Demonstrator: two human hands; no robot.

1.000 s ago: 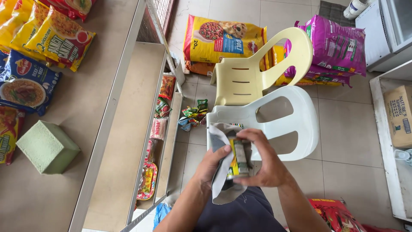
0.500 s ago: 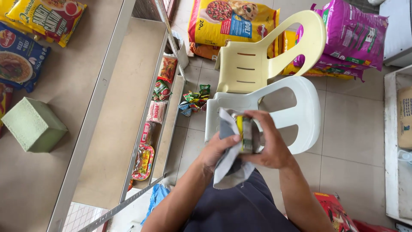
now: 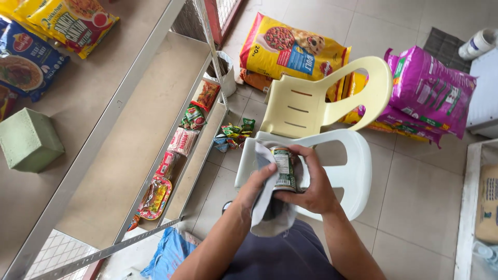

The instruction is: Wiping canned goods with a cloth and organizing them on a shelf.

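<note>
Here the right hand point(image 3: 311, 189) grips a small labelled metal can point(image 3: 284, 168) above the white plastic chair point(image 3: 358, 171) while the left hand point(image 3: 257, 189) presses a pale grey cloth point(image 3: 267, 205) against it, wiping seemingly underway, not finished.

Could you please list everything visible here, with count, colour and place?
tin can: one, green label, held in both hands
cloth: one, pale grey, wrapped around the can
plastic chairs: two, cream and white, ahead
pet food bags: several, yellow and purple, floor behind the chairs
snack packets: several, mixed colours, lower shelf
shelf frame: one, grey metal, left
green block: one, upper shelf
left hand: under the cloth
right hand: gripping the can
</note>
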